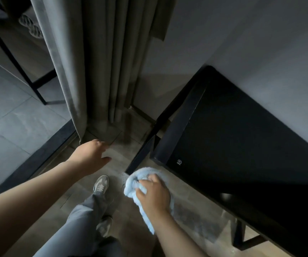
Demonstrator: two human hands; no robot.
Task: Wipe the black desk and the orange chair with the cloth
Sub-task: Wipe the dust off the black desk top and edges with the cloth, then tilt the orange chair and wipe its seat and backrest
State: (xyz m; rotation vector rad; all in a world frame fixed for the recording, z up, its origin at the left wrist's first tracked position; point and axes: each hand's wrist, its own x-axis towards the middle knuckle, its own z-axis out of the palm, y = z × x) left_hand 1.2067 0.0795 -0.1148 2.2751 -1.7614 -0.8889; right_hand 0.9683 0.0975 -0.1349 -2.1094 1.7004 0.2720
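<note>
The black desk (242, 138) stands against the grey wall on the right, its top bare and glossy. My right hand (154, 194) grips a bunched light-blue cloth (133, 184) in the air just off the desk's near left corner, apart from the top. My left hand (92, 154) hangs over the floor to the left, fingers relaxed and holding nothing. No orange chair is in view.
Grey curtains (97, 62) hang at the back centre down to the floor. A black-framed glass door (14, 58) is on the left, with a dark sill (38, 162) along the floor. My legs and grey shoes (100, 184) stand on the wood floor.
</note>
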